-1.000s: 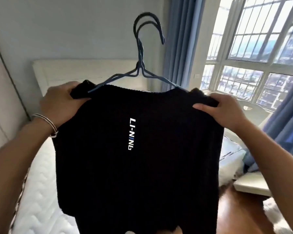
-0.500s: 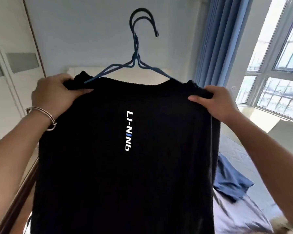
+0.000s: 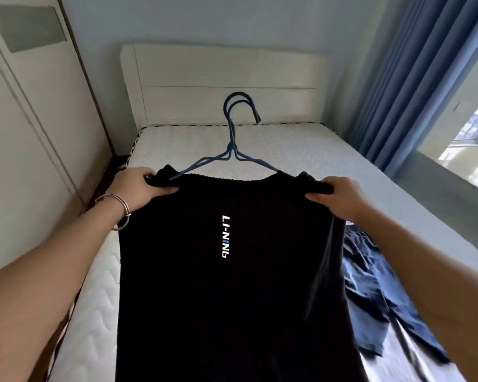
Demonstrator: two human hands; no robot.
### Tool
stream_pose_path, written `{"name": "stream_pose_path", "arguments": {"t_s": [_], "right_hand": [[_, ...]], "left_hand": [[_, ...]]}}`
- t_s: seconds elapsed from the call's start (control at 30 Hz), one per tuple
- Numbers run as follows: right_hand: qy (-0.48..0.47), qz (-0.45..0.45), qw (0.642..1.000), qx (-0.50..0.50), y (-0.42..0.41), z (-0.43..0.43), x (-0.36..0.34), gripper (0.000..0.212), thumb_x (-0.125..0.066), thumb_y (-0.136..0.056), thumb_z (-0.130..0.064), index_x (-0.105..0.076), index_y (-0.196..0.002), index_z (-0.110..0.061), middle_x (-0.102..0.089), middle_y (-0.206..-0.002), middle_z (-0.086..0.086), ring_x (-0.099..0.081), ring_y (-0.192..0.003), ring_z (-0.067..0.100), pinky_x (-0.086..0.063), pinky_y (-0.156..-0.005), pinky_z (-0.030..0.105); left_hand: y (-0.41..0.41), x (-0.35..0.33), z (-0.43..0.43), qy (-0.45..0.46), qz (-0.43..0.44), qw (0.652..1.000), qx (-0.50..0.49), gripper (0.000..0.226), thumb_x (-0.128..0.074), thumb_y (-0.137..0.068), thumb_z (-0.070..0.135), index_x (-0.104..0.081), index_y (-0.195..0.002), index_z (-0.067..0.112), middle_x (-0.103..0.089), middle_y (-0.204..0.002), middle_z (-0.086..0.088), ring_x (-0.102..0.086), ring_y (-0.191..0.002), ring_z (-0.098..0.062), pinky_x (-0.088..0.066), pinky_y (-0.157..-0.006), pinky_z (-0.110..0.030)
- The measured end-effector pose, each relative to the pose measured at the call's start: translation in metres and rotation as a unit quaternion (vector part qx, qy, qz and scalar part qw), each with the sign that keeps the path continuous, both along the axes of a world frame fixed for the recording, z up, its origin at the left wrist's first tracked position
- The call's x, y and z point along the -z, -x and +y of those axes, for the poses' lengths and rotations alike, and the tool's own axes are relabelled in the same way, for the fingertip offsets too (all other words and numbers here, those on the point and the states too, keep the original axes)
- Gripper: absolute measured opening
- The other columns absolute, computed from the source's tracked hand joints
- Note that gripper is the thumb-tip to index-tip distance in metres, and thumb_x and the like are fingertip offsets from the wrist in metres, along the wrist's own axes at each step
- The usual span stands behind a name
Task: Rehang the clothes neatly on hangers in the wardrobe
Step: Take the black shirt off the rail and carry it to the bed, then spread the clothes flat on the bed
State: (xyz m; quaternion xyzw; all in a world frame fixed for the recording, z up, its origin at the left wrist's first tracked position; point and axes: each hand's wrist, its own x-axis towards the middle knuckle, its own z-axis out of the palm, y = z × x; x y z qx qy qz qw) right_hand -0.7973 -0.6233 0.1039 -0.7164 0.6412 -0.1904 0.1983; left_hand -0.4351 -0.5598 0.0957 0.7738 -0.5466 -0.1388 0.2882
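Note:
A black top [image 3: 232, 285] with white vertical lettering hangs on a blue wire hanger [image 3: 233, 150] whose doubled hook points up and to the right. My left hand [image 3: 138, 188], with a silver bangle on the wrist, pinches the top's left shoulder. My right hand [image 3: 340, 197] pinches its right shoulder. I hold the garment spread out above the bed, and its lower hem runs out of view at the bottom.
A white quilted mattress [image 3: 301, 150] with a white headboard [image 3: 224, 78] lies ahead. Blue clothes [image 3: 375, 293] are crumpled on the bed at the right. White wardrobe doors [image 3: 31, 119] stand at the left. Blue curtains [image 3: 414, 78] and a window sill [image 3: 453, 188] are on the right.
My view has swung left and downward, from the window to the bed and headboard. The top and hanger have come lower in view. Both hands keep their hold on the shoulders.

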Motion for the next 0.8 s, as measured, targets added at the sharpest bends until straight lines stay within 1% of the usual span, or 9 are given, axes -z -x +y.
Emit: {"name": "stream_pose_path", "arguments": {"t_s": [0.1, 0.2, 0.3, 0.4, 0.47, 0.53, 0.6, 0.7, 0.8], "right_hand": [[-0.024, 0.025, 0.999, -0.009, -0.011, -0.040, 0.035, 0.019, -0.065, -0.081, -0.037, -0.060, -0.091, -0.022, -0.059, -0.086, 0.004, -0.060, -0.094, 0.031, -0.048, -0.084, 0.039], [-0.053, 0.045, 0.998, -0.010, -0.021, -0.080, 0.064, 0.032, -0.061, -0.085, -0.033, -0.059, -0.114, -0.019, -0.061, -0.100, 0.006, -0.056, -0.106, 0.031, -0.042, -0.097, 0.044], [-0.074, 0.062, 0.995, -0.009, -0.029, -0.122, 0.100, 0.037, -0.057, -0.088, -0.029, -0.051, -0.123, -0.019, -0.062, -0.117, 0.011, -0.054, -0.112, 0.033, -0.039, -0.100, 0.044], [-0.112, 0.090, 0.989, -0.015, -0.035, -0.158, 0.143, 0.038, -0.053, -0.090, -0.027, -0.047, -0.127, -0.018, -0.059, -0.124, 0.013, -0.052, -0.115, 0.034, -0.039, -0.100, 0.044], [-0.139, 0.110, 0.984, -0.017, -0.039, -0.177, 0.172, 0.039, -0.050, -0.092, -0.028, -0.045, -0.129, -0.018, -0.057, -0.126, 0.012, -0.050, -0.117, 0.033, -0.038, -0.101, 0.044], [-0.148, 0.137, 0.979, -0.021, -0.044, -0.194, 0.202, 0.040, -0.049, -0.092, -0.031, -0.044, -0.130, -0.019, -0.057, -0.126, 0.011, -0.048, -0.119, 0.032, -0.034, -0.101, 0.043], [-0.152, 0.166, 0.974, -0.027, -0.048, -0.211, 0.233, 0.040, -0.048, -0.092, -0.033, -0.045, -0.129, -0.018, -0.058, -0.124, 0.012, -0.047, -0.120, 0.032, -0.032, -0.101, 0.043], [-0.149, 0.201, 0.968, -0.026, -0.056, -0.236, 0.278, 0.039, -0.045, -0.093, -0.036, -0.046, -0.127, -0.017, -0.058, -0.118, 0.015, -0.045, -0.119, 0.032, -0.032, -0.100, 0.045], [-0.081, 0.254, 0.963, -0.028, -0.070, -0.263, 0.314, 0.033, -0.040, -0.095, -0.033, -0.050, -0.119, -0.013, -0.060, -0.113, 0.013, -0.046, -0.115, 0.031, -0.034, -0.093, 0.042]], "left_hand": [[-0.008, 0.034, -0.034, -0.039, 0.022, 0.999, -0.011, 0.044, -0.075, -0.069, 0.043, -0.067, -0.086, 0.003, -0.063, -0.082, -0.014, -0.056, -0.080, -0.028, -0.033, -0.056, -0.020], [-0.017, 0.064, -0.073, -0.078, 0.025, 0.996, -0.017, 0.039, -0.073, -0.071, 0.043, -0.063, -0.076, 0.006, -0.056, -0.068, -0.006, -0.053, -0.073, -0.025, -0.033, -0.054, -0.027], [-0.023, 0.098, -0.117, -0.121, 0.008, 0.992, -0.022, 0.036, -0.070, -0.071, 0.049, -0.055, -0.063, 0.017, -0.053, -0.062, -0.001, -0.056, -0.074, -0.027, -0.037, -0.060, -0.030], [-0.027, 0.139, -0.153, -0.166, -0.016, 0.986, -0.027, 0.037, -0.066, -0.072, 0.054, -0.063, -0.080, 0.017, -0.063, -0.080, -0.007, -0.059, -0.090, -0.032, -0.045, -0.076, -0.035], [-0.027, 0.168, -0.172, -0.202, -0.068, 0.976, -0.040, 0.043, -0.062, -0.074, 0.058, -0.065, -0.096, 0.021, -0.064, -0.101, -0.010, -0.051, -0.107, -0.035, -0.042, -0.087, -0.038], [-0.026, 0.196, -0.189, -0.234, -0.119, 0.964, -0.047, 0.049, -0.059, -0.076, 0.059, -0.064, -0.109, 0.022, -0.061, -0.113, -0.011, -0.042, -0.115, -0.036, -0.038, -0.091, -0.039], [-0.027, 0.227, -0.207, -0.253, -0.117, 0.959, -0.053, 0.047, -0.060, -0.077, 0.055, -0.065, -0.108, 0.020, -0.061, -0.112, -0.012, -0.046, -0.113, -0.036, -0.039, -0.090, -0.039], [-0.032, 0.275, -0.232, -0.257, -0.059, 0.962, -0.065, 0.042, -0.064, -0.079, 0.046, -0.066, -0.099, 0.009, -0.060, -0.097, -0.013, -0.058, -0.101, -0.036, -0.045, -0.079, -0.038], [-0.035, 0.314, -0.259, -0.246, -0.055, 0.963, -0.100, 0.041, -0.063, -0.081, 0.041, -0.063, -0.101, 0.005, -0.054, -0.111, -0.019, -0.057, -0.101, -0.040, -0.048, -0.082, -0.042]]}}
